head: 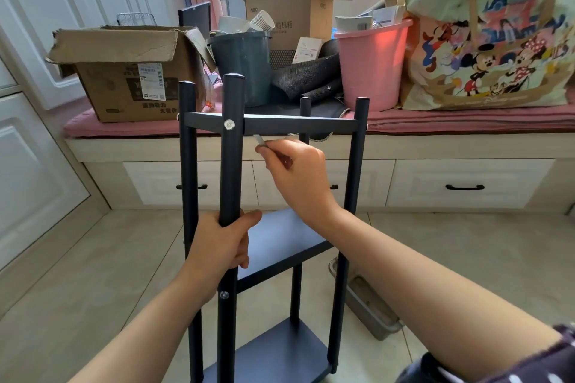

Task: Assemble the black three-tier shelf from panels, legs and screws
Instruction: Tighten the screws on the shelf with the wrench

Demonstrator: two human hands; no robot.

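Your left hand fingers wrap the near front leg of the shelf, screw well above them. Right hand fingers pinch a small metal tool just under top panel edge; tool tip hidden, type unclear. Shelf base cut off at btm.

You can read "AOC" on the tall open brown cardboard box, printed on its front and side flap.

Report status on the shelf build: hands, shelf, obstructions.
Left hand grips front black metal leg. Right hand pinches small silver tool under top panel. No obstruction seen.
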